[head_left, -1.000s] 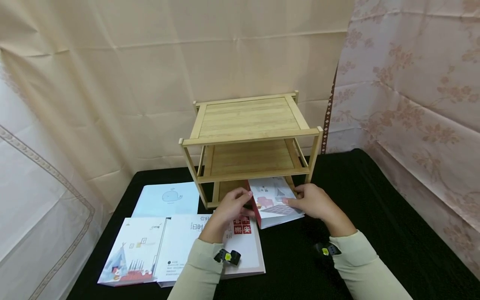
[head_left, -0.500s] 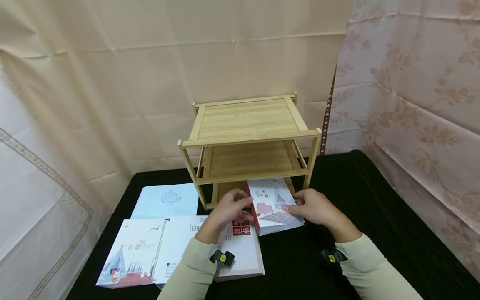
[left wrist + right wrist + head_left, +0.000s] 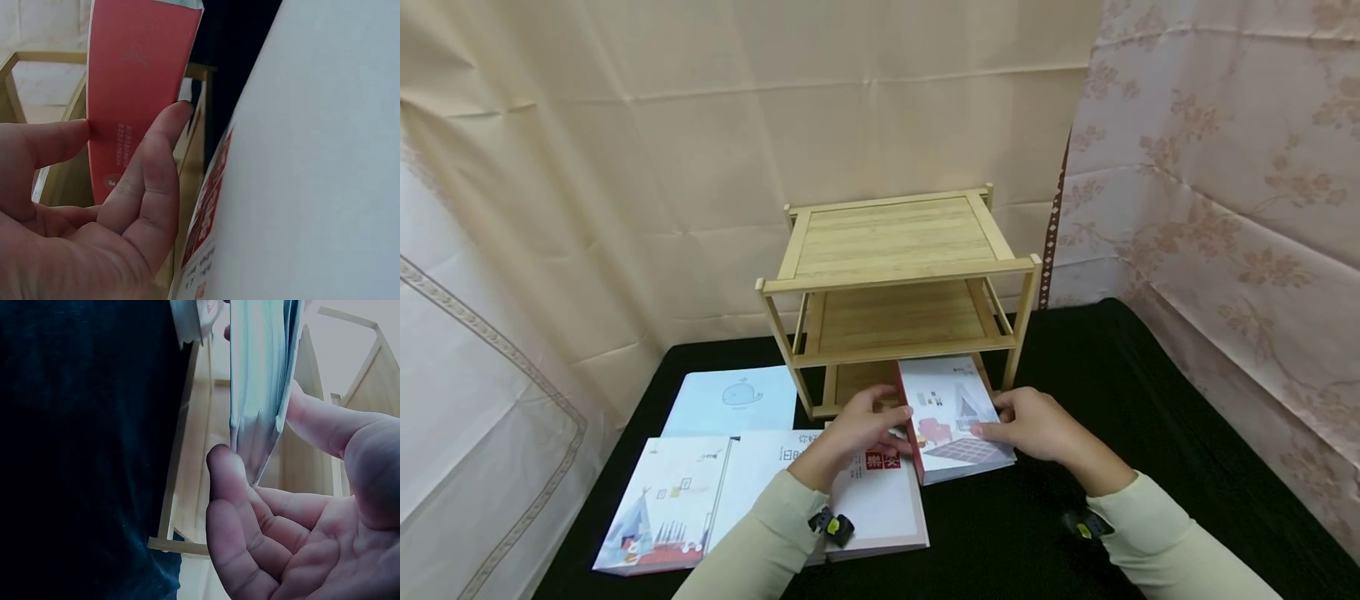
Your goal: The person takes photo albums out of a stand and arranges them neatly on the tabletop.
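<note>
A thick book (image 3: 955,421) with a white illustrated cover is gripped between both hands at the front of the wooden rack's lowest level, its far end under the middle shelf. On its left side, my left hand (image 3: 859,429) holds the red spine (image 3: 140,69), thumb on one face and fingers on the other. My right hand (image 3: 1037,423) pinches the opposite side, thumb on the cover and fingers beneath, near the page edges (image 3: 259,375). Under my left hand lies a white book (image 3: 880,508) with red character squares.
The three-level wooden rack (image 3: 895,268) stands at the back of the black cloth (image 3: 1150,433). Left of it lie a light-blue book with a whale (image 3: 737,404), a book with a tent picture (image 3: 662,500) and another white book (image 3: 756,467), partly under the left forearm.
Both hands have drawn the thick book towards me and slightly right, so more of its cover shows in front of the rack. The other books have stayed in place.
</note>
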{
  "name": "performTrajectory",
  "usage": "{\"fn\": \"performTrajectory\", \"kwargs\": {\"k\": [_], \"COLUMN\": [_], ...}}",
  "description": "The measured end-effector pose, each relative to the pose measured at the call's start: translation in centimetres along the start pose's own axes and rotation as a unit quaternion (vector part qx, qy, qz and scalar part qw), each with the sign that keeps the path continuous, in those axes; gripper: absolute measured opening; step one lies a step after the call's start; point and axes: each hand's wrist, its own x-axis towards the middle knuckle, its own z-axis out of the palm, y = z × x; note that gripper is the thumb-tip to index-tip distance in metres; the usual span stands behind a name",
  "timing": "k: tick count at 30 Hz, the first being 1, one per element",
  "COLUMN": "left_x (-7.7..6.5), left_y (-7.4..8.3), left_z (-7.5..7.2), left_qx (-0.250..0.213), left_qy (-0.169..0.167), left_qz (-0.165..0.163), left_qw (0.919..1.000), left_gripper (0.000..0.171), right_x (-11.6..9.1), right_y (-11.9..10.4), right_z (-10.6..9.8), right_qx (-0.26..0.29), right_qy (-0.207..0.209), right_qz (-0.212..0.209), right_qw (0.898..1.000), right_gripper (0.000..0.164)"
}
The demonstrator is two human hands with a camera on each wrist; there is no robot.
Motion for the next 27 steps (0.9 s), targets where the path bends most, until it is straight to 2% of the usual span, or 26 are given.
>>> {"fn": "performTrajectory", "kwargs": {"k": [4,17,23,27], "left_x": [-0.3,-1.1,-1.4,-1.6], "left_y": [0.1,0.5,0.6,0.8], "left_z": [0.1,0.8,1.2,1.5], "left_qx": [0.011,0.038,0.037,0.047], "left_qy": [-0.006,-0.021,-0.029,-0.034], "left_qz": [-0.004,-0.027,-0.041,-0.037], "left_qw": [0.9999,0.9987,0.9981,0.9976], "left_gripper": [0.071,0.069,0.069,0.065], "right_x": [-0.4,-1.8,-2.4,-2.8], "right_y": [0.1,0.3,0.6,1.0], "right_z": [0.0,0.2,0.6,0.8], "right_qx": [0.001,-0.002,0.011,0.014], "right_qy": [-0.006,-0.013,-0.021,-0.027], "right_qz": [0.004,0.010,0.015,0.017], "right_qw": [1.000,1.000,1.000,0.999], "right_gripper": [0.063,0.071,0.063,0.064]}}
